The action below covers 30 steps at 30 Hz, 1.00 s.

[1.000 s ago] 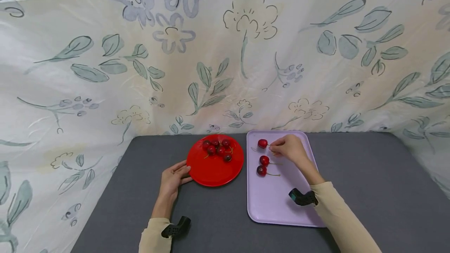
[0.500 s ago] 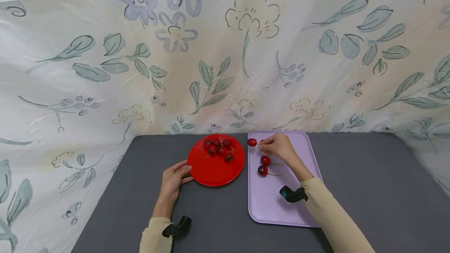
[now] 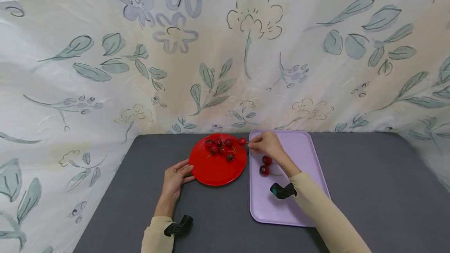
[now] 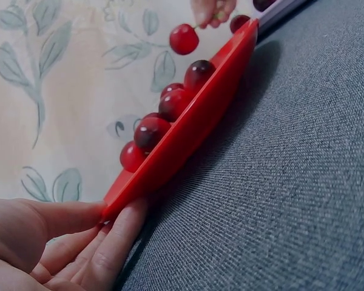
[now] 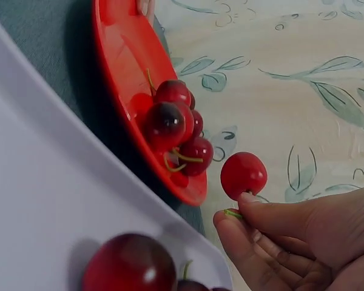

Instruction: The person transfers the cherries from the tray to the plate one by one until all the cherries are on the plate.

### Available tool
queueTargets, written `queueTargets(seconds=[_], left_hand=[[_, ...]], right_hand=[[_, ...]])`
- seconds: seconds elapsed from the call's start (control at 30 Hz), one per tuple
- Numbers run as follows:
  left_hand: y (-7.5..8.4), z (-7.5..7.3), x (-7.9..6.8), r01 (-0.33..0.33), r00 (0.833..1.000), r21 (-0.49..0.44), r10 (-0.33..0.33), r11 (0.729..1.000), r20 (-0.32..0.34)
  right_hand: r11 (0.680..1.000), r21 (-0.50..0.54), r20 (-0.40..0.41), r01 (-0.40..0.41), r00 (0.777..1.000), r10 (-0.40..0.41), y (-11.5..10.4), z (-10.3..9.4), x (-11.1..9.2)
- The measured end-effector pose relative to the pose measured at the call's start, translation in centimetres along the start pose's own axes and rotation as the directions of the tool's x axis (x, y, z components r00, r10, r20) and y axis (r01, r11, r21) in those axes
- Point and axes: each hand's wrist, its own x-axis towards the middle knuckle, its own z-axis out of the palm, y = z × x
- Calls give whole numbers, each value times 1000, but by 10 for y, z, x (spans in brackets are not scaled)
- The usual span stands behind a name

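Observation:
My left hand [image 3: 174,180] grips the left rim of a round red plate [image 3: 214,173], thumb on top and fingers beneath, as the left wrist view shows. Several dark red cherries [image 4: 151,132] lie together on the plate's far side. My right hand [image 3: 268,145] pinches the green stem of a single cherry [image 5: 244,176] between thumb and fingertips. That cherry hangs in the air by the plate's right edge, above the gap to a lilac tray [image 3: 295,216]. Two cherries with stems [image 3: 264,170] are visible on the tray in the head view; the right wrist view shows another there.
Plate and tray stand side by side on a dark grey tabletop [image 3: 355,182], with a narrow gap between them. A pale curtain with flowers and leaves [image 3: 211,50] hangs behind the table. Black wrist devices [image 3: 179,226] sit on both sleeves.
My right hand has moved left across the tray, lifting a cherry by its stem and carrying it to the plate's edge. My left hand stays on the plate rim.

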Motion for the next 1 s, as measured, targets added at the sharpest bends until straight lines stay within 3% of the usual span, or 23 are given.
queueTargets(seconds=[0.2, 0.4, 0.7, 1.0], left_hand=[[-1, 1, 1, -5, 1000, -7, 5, 1000, -2], [-3, 3, 0, -7, 1000, -6, 7, 1000, -5], [-5, 2, -1, -9, 1000, -5, 9, 1000, -12], [-7, 6, 2, -24, 999, -13, 23, 1000, -23]], right_hand=[[998, 55, 43, 9, 999, -11, -5, 8, 5], [999, 43, 104, 7, 995, -12, -8, 19, 8], [991, -129, 87, 47, 996, -36, -9, 31, 13], [956, -289, 41, 45, 999, -34, -12, 37, 19]])
